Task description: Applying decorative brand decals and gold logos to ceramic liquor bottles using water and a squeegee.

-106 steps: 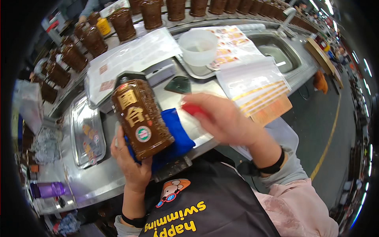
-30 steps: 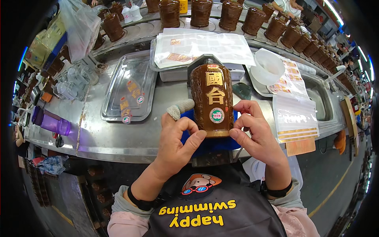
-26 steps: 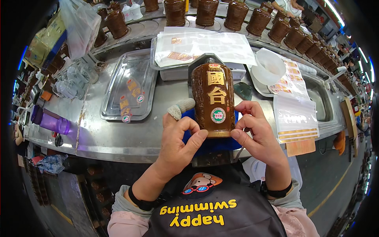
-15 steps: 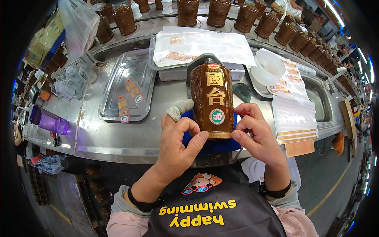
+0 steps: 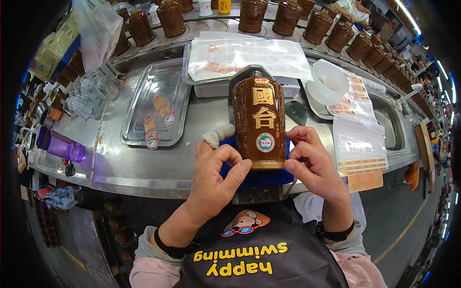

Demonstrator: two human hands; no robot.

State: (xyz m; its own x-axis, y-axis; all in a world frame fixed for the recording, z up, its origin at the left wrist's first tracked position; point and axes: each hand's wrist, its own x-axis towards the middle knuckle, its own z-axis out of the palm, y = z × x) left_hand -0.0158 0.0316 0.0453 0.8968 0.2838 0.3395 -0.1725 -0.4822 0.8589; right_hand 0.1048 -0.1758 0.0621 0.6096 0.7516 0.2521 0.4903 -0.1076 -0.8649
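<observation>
A brown glossy bottle [image 5: 244, 115] lies in front of me on a blue pad [image 5: 269, 176], its neck pointing away. It carries large gold characters [image 5: 263, 117] and a round green-and-white sticker [image 5: 264, 142]. A narrow gold strip [image 5: 268, 165] runs across its base end. At the strip's left end my left hand [image 5: 217, 163] is closed in a pinch, thumb at the bottle's lower corner; a knitted cover [image 5: 219, 135] sits on one finger. At the right end my right hand [image 5: 313, 165] is pinched likewise. The fingertips' exact contact is partly hidden.
Left lie a metal tray [image 5: 129, 137] with transparent stickers and a purple water bottle [image 5: 66, 150]. White sheets [image 5: 240, 53] lie behind the bottle. To the right are a white bowl [image 5: 331, 86], a sheet with gold strips [image 5: 357, 144] and a sink [image 5: 391, 132]. Brown bottles [image 5: 252, 17] line a conveyor.
Bottles on the conveyor have shifted right, and a yellow container has appeared among them. Both hands stay pinched at the bottle's base, with barely any movement.
</observation>
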